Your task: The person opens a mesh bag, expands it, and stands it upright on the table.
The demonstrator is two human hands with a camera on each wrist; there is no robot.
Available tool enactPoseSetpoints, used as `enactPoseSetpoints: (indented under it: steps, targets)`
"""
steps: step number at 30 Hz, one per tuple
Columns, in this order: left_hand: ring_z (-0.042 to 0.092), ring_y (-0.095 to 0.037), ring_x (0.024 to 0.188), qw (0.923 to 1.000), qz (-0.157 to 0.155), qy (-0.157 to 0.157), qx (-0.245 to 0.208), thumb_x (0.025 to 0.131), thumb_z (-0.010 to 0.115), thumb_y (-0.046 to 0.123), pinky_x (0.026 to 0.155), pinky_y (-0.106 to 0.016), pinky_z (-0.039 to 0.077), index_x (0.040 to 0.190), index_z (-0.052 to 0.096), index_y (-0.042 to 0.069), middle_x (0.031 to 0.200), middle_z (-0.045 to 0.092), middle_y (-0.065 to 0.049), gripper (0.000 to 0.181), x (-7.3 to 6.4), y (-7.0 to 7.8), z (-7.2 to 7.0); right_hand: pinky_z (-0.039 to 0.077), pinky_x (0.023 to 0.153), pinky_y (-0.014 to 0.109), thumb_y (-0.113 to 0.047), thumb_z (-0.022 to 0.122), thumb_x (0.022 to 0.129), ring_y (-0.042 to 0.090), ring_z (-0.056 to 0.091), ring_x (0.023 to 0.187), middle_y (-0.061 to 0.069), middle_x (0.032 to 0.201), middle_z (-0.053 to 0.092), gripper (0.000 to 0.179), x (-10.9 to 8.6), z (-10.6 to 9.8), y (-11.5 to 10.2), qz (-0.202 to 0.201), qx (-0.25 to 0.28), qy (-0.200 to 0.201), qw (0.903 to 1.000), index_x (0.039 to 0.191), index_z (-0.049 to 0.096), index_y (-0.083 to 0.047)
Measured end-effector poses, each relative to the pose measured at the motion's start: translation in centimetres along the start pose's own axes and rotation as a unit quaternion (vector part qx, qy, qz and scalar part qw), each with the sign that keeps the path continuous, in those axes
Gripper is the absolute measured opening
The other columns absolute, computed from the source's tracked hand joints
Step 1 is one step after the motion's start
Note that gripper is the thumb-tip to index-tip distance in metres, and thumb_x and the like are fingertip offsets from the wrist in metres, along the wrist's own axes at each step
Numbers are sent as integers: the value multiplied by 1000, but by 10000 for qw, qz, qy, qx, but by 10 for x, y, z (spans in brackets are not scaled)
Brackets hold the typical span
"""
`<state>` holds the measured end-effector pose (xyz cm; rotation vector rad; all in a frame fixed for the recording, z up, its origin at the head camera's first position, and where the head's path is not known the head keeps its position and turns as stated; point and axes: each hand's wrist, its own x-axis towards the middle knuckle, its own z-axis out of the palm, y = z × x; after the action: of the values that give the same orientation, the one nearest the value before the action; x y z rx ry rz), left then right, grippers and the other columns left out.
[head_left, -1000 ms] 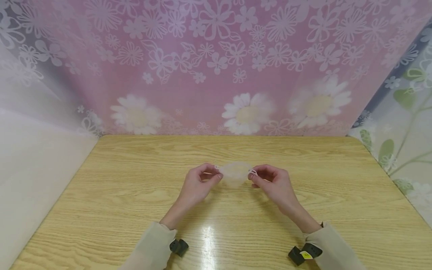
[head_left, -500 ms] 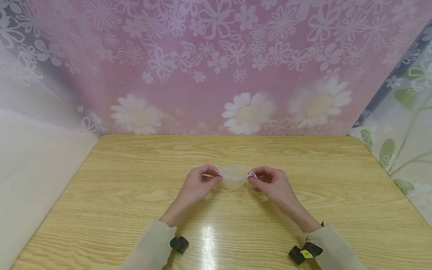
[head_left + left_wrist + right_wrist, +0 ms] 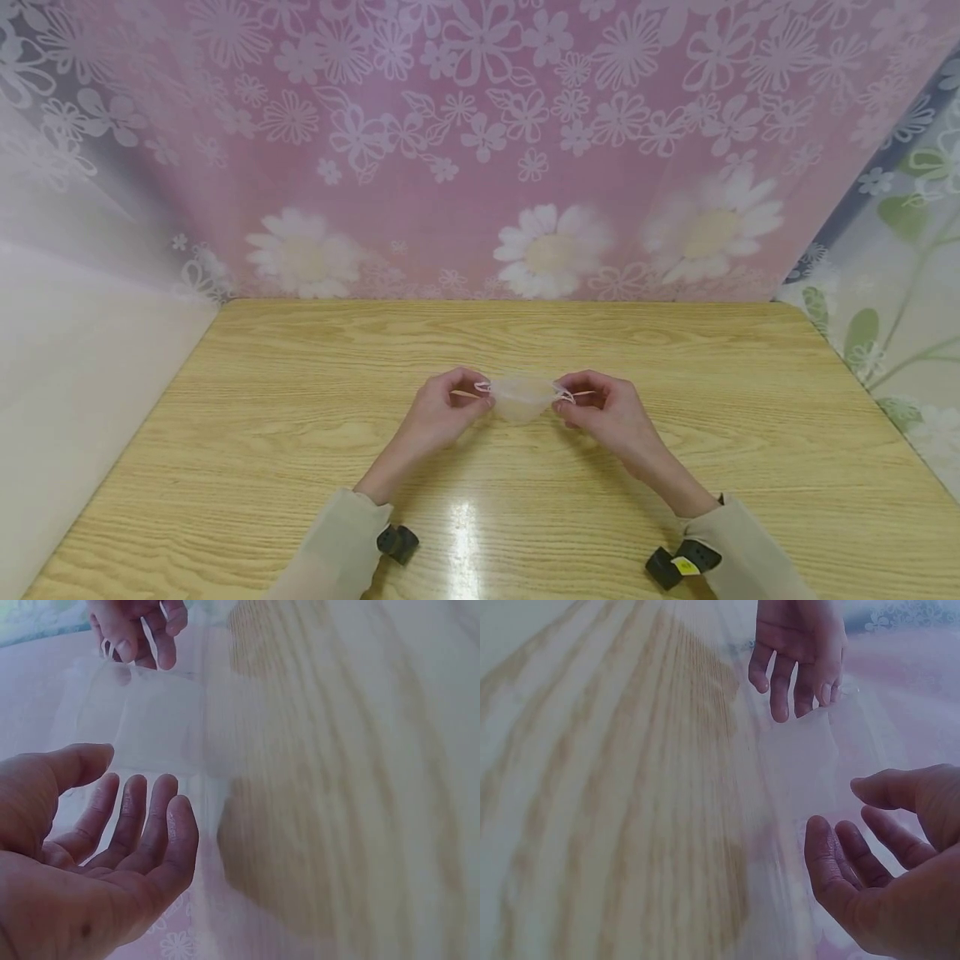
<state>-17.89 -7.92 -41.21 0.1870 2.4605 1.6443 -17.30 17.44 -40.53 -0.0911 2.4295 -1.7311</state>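
Note:
A small sheer white drawstring pouch (image 3: 521,398) is stretched between my two hands, a little above the table. White cord loops (image 3: 565,394) stick out at both of its upper corners. My left hand (image 3: 447,408) pinches the pouch's left corner and cord between thumb and fingers. At the right corner my right hand (image 3: 609,413) does the same. In the left wrist view the pouch (image 3: 154,724) is a pale, see-through sheet. The right wrist view also has the pouch (image 3: 799,765) between both hands. The exact contact of the fingertips is blurred there.
A wood-grain table (image 3: 315,467) spreads under both arms. A pink floral curtain (image 3: 420,200) rises behind its far edge, with pale cloth (image 3: 97,350) on the left and leafy cloth (image 3: 885,333) on the right. Black wrist cameras (image 3: 397,543) sit at both cuffs.
The pouch's upper edge has come lower and looks flatter. More of the cord loops shows at both corners. Both hands have dipped slightly and keep their pinch.

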Motion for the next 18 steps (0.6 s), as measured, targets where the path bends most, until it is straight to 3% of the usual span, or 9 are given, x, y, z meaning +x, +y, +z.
enactPoseSetpoints:
  steps: [10,18]
  targets:
    - [72,-24,106,9997,123,-202,10,96,72,20,86,-34,60,122,68,10,119,73,-5,28,-2,-3,-2,57,73,23,-11,77,90,18,68,99,19,120,69,37,-2,-2,0,-132,-355,-152,9992,123,66,1]
    - [67,-27,122,9990,110,-420,-105,97,72,27,97,-41,58,128,66,15,130,69,-4,34,-9,-13,-16,58,78,24,-17,78,92,28,67,113,18,126,68,39,-7,-14,2,-239,-468,-258,9983,126,65,-3]
